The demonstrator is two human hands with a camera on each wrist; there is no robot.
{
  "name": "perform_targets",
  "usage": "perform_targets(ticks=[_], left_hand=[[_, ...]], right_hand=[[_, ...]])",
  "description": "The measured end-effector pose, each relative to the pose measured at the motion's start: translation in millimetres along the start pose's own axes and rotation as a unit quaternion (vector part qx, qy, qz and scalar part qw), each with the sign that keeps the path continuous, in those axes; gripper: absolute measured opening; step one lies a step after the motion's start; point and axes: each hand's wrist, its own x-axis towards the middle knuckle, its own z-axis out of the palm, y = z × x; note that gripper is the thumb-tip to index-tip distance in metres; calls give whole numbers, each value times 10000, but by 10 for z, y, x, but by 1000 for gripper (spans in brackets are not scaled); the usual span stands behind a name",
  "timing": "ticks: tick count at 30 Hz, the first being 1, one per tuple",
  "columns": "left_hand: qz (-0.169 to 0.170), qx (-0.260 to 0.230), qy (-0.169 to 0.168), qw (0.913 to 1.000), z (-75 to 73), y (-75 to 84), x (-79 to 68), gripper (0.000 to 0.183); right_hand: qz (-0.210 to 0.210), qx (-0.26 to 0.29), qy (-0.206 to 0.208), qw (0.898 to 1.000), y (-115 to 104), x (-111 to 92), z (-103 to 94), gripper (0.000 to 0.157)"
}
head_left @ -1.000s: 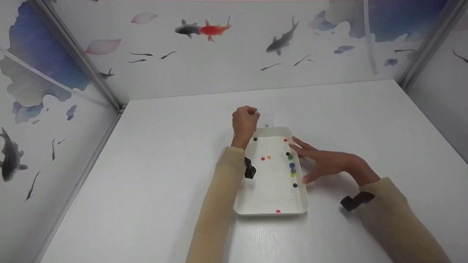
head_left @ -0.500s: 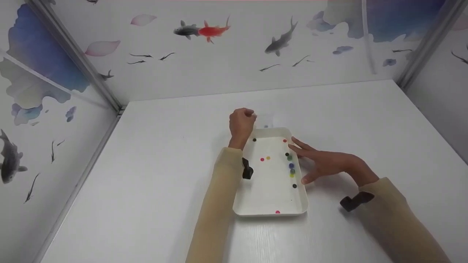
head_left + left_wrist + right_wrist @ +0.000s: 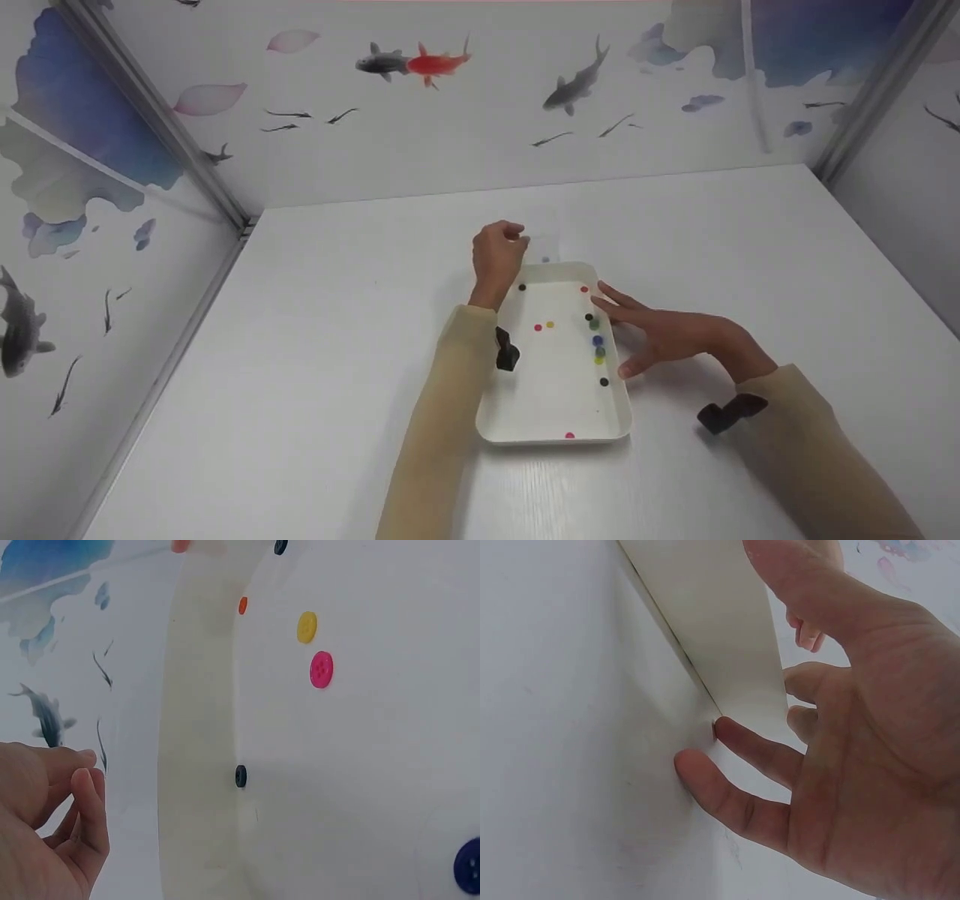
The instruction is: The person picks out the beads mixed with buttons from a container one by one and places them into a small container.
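Beyond the far left corner of a white tray [image 3: 540,397], my left hand [image 3: 496,256] hovers beside a small clear square container [image 3: 544,244]. Its fingers are loosely bent, thumb and fingertips close together, and nothing shows between them in the left wrist view. A bluish button [image 3: 545,259] is visible in the container. My right hand [image 3: 667,331] is spread along the tray's right side, fingertips touching the outer wall. Inside the tray lie several small buttons, among them a pink button [image 3: 322,670], a yellow button [image 3: 307,628] and a dark blue button [image 3: 469,866].
The tray stands on a white table [image 3: 322,337]. Panels printed with fish [image 3: 574,82] enclose it at the back and both sides. Most of the tray's buttons sit along its right wall; a pink button [image 3: 570,435] lies at the near wall.
My left hand has shifted slightly left, and its thumb and forefinger have parted a little. A pale spot at its fingertips no longer shows. The right hand and the buttons look unmoved.
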Motion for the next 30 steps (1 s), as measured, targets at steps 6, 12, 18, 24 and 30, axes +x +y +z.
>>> perform_targets(ticks=[6, 12, 18, 24, 30], left_hand=[[-56, -290, -6, 9996, -20, -34, -33, 27], [-4, -577, -146, 9982, -57, -64, -97, 29], [134, -736, -405, 9964, -63, -70, -174, 29], [27, -596, -620, 9963, -42, -22, -271, 30], [104, -353, -791, 9962, 17, 16, -347, 26]], right_hand=[[91, 15, -31, 10000, -26, -12, -8, 115], [166, -11, -12, 9999, -22, -3, -1, 116], [113, 140, -21, 9998, -38, -20, -10, 115], [188, 106, -38, 9998, -64, -29, -18, 114], [376, 33, -44, 9993, -79, -24, -12, 115]])
